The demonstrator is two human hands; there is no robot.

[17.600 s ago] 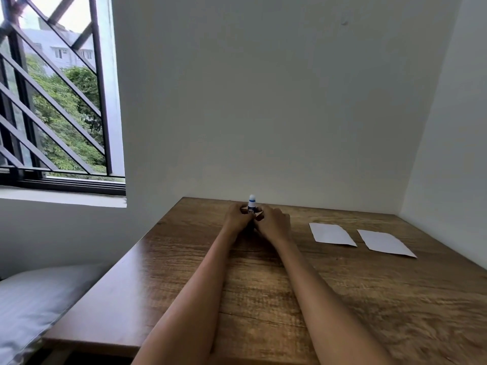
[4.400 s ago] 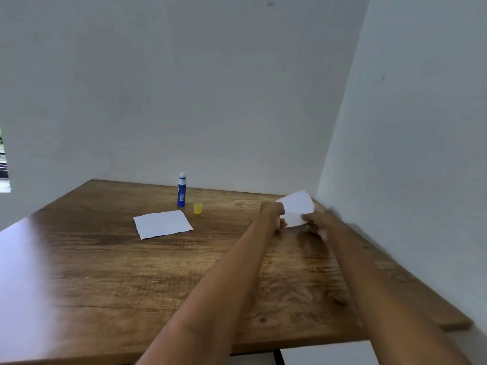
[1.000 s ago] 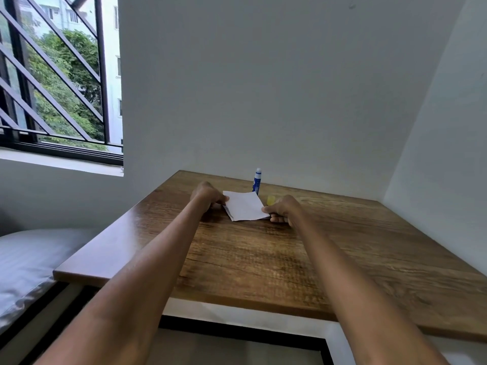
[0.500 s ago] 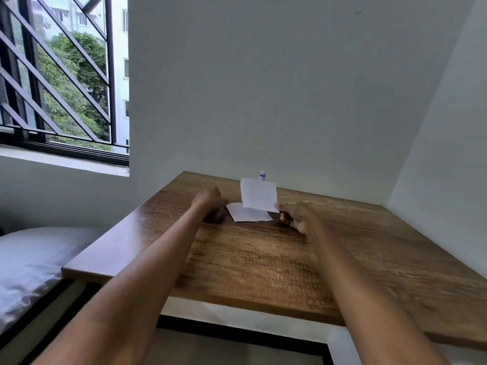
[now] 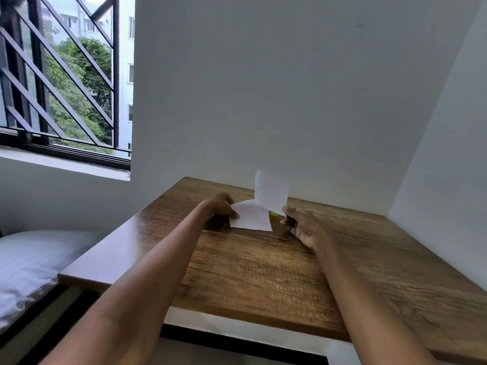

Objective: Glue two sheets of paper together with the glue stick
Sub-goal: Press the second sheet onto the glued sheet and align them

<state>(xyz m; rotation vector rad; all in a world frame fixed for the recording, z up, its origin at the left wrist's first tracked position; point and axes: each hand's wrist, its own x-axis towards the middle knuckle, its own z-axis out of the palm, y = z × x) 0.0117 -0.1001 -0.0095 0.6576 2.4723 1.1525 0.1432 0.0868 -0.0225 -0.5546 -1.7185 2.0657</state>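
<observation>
Two white paper sheets are near the far middle of the wooden table [image 5: 263,272]. The lower sheet [image 5: 251,217] lies on the table, and my left hand [image 5: 220,208] grips its left edge, which curls up a little. The upper sheet [image 5: 271,192] stands nearly upright above it, pinched at its lower right corner by my right hand [image 5: 303,227]. A small yellow cap [image 5: 274,213] shows on the table just under the raised sheet. The blue glue stick is hidden behind the raised sheet.
White walls close the table at the back and on the right. A barred window [image 5: 66,83] is at the upper left. A grey cushion [image 5: 29,264] lies below the table's left edge.
My right hand has lifted the upper sheet higher and more upright, so it now hides the glue stick. My left hand stays on the lower sheet, whose left edge has curled up.
</observation>
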